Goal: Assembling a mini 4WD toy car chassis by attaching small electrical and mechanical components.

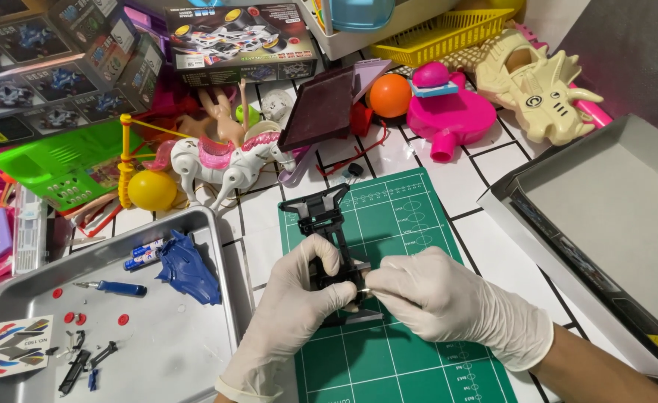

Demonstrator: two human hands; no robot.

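Chassis (327, 224), black, runs lengthwise from centre frame upward; your left hand (299, 298) grips its near end, your right hand (448, 302) pinches a small metal part (364, 289) alongside.

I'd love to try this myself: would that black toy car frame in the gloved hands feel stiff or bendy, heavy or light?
The black car frame is probably light: it looks like thin, open plastic. It likely feels fairly stiff, since it keeps its shape while the left hand clasps one side. Its slim front bars might snap if squeezed hard. The right hand pinches a small part against it.
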